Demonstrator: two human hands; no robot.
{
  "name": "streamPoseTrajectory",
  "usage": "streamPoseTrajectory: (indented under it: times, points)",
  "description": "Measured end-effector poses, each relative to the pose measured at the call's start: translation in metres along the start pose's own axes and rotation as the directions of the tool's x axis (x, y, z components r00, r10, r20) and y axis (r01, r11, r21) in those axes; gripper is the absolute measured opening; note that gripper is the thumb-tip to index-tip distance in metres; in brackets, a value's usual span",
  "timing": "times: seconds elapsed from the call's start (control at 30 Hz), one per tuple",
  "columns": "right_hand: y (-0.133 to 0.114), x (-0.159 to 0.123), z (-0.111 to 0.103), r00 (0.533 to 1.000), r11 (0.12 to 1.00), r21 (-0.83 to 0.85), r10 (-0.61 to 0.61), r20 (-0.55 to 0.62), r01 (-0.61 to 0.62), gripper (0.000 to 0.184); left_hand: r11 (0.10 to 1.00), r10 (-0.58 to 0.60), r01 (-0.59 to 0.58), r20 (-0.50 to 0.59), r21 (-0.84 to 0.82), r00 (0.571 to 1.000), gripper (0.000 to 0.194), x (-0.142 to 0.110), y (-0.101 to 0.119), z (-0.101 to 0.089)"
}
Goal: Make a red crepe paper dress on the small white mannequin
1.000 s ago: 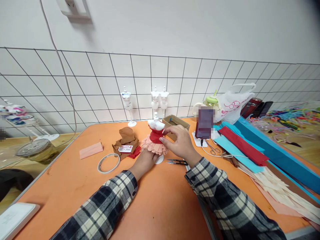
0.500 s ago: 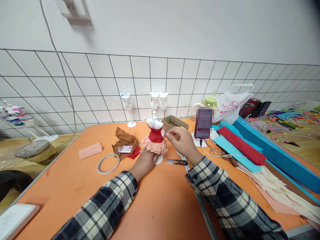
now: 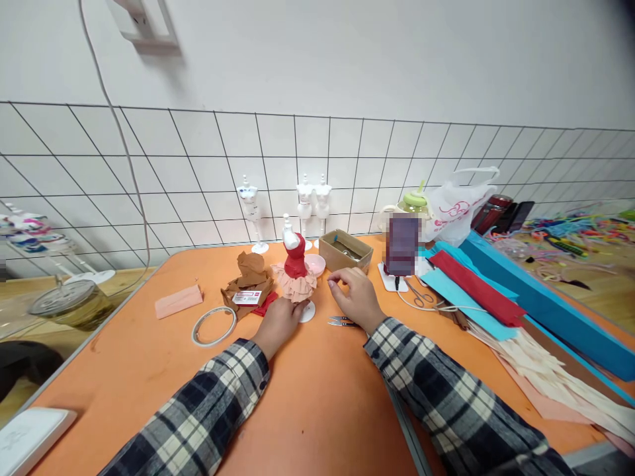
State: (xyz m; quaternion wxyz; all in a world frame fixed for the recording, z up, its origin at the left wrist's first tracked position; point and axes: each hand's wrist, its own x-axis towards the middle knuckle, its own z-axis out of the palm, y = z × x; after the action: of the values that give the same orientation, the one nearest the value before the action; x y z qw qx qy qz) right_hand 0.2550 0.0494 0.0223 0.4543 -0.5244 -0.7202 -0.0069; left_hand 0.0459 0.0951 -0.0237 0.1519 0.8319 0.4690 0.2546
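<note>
A small white mannequin in a red wrapped bodice and a ruffled peach skirt stands turned sideways on its round white base. My left hand grips the stand below the skirt, and its fingertips are partly hidden. My right hand is apart from the mannequin, to its right. Its thumb and index finger are pinched together; whether something tiny is between them I cannot make out. Thread snips lie partly under that hand.
Behind are a pink dish, a cardboard box and bare mannequins. A tape roll, brown crepe paper and a peach strip lie left. Right are a phone, scissors and coloured paper.
The mannequin has turned sideways and shifted a little left, so the pink dish shows more. My right hand has dropped slightly and come away from the bodice's side.
</note>
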Motion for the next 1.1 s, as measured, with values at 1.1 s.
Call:
streamPoseTrajectory:
  times: [1.1]
  points:
    - [0.047,-0.045,-0.016,0.833,0.999,-0.015,-0.032,0.552,0.048,0.019,0.999,-0.050,0.050,0.016,-0.009,0.999,0.047,0.028,-0.006,-0.005]
